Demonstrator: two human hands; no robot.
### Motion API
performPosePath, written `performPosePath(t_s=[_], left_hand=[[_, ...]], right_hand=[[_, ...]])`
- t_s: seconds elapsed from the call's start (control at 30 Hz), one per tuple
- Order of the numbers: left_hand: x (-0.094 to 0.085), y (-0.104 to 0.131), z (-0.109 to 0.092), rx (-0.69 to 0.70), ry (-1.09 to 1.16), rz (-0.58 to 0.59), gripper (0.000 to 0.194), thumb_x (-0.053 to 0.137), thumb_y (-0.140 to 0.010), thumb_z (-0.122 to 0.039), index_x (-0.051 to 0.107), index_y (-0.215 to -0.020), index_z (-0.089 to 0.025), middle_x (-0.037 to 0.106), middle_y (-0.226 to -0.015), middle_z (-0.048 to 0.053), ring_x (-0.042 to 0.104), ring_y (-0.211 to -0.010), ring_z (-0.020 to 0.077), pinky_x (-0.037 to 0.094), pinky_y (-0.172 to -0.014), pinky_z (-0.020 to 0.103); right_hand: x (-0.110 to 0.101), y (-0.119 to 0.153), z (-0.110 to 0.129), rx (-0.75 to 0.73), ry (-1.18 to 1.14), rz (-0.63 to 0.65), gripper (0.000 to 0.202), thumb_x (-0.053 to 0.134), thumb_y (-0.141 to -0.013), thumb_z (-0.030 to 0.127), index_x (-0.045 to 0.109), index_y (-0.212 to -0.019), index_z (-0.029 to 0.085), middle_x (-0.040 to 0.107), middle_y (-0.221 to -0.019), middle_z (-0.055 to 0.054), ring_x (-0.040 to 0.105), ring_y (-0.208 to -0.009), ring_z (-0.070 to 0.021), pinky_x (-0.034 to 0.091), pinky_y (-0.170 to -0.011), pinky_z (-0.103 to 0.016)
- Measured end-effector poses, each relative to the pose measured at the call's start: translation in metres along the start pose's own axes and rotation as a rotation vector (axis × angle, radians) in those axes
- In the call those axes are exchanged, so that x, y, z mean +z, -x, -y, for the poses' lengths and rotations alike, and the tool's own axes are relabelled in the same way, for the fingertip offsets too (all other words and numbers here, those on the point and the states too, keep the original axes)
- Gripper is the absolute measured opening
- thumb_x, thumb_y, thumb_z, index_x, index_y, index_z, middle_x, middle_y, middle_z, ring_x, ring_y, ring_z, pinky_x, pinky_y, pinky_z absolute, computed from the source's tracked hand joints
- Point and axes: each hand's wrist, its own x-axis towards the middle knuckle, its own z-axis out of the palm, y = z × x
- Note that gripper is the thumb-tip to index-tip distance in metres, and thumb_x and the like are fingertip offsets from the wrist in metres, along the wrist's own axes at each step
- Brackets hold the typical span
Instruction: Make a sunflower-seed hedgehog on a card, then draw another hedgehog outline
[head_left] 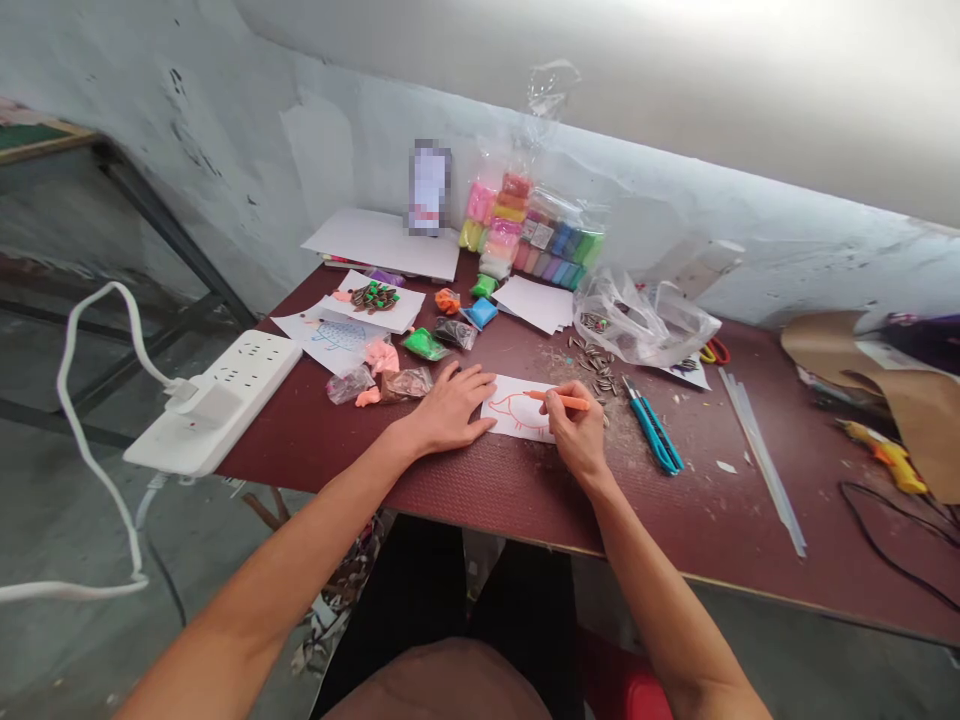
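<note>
Between my hands lies a small white card (504, 423) bearing an orange outline of a rounded animal with short legs. My right hand (579, 432) is closed around an orange marker (568, 401), its tip on or just over the upper part of the drawing. Spread flat, my left hand (452, 410) rests on the table with fingertips at the card's left edge. Beside it sit packets of brown (406, 385) and pink clay (381, 355). Sunflower seeds (596, 365) are scattered just beyond my right hand.
A teal utility knife (655, 430), clear glue sticks (763, 460) and a yellow glue gun (892, 462) lie to the right. A white power strip (225, 395) overhangs the left edge. At the back stand bagged coloured clay (555, 245), a plastic bag (645, 315) and a hedgehog drawing (334, 338).
</note>
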Motion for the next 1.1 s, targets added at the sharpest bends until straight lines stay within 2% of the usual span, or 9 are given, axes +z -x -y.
performPosePath(t_s=[0.3, 0.47, 0.73, 1.1], left_hand=[[0.0006, 0.0003, -0.0005, -0.023, 0.002, 0.026, 0.056, 0.061, -0.096, -0.036, 0.056, -0.147, -0.013, 0.049, -0.161, 0.016, 0.037, -0.155, 0.0335, 0.024, -0.128, 0.057], [0.0021, 0.0002, 0.0021, -0.02, 0.008, 0.015, 0.056, 0.059, -0.097, -0.038, 0.054, -0.149, -0.017, 0.048, -0.162, 0.015, 0.037, -0.155, 0.0333, 0.023, -0.128, 0.058], [-0.0007, -0.0001, 0.0005, -0.025, -0.011, 0.038, 0.056, 0.057, -0.098, -0.038, 0.054, -0.149, -0.016, 0.047, -0.163, 0.014, 0.037, -0.155, 0.0331, 0.024, -0.127, 0.057], [0.0015, 0.0002, 0.0022, -0.018, -0.006, 0.035, 0.055, 0.057, -0.099, -0.038, 0.054, -0.149, -0.016, 0.047, -0.163, 0.014, 0.035, -0.156, 0.0329, 0.023, -0.128, 0.057]], right_hand=[[0.0004, -0.0001, -0.002, -0.008, -0.013, 0.019, 0.034, 0.066, -0.086, 0.053, 0.061, -0.075, 0.021, 0.067, -0.064, -0.002, 0.047, -0.048, -0.0113, 0.036, -0.049, -0.025], [0.0011, 0.0006, -0.0032, -0.018, 0.028, 0.04, 0.035, 0.065, -0.087, 0.053, 0.063, -0.075, 0.021, 0.068, -0.064, -0.002, 0.052, -0.051, -0.0129, 0.038, -0.051, -0.025], [0.002, 0.0006, -0.0066, -0.026, 0.08, 0.083, 0.033, 0.064, -0.089, 0.052, 0.064, -0.074, 0.022, 0.069, -0.065, -0.003, 0.057, -0.055, -0.0149, 0.041, -0.053, -0.027], [0.0038, 0.0003, -0.0058, -0.016, 0.062, 0.129, 0.034, 0.063, -0.089, 0.053, 0.063, -0.076, 0.022, 0.068, -0.065, -0.003, 0.056, -0.053, -0.0147, 0.041, -0.052, -0.026]])
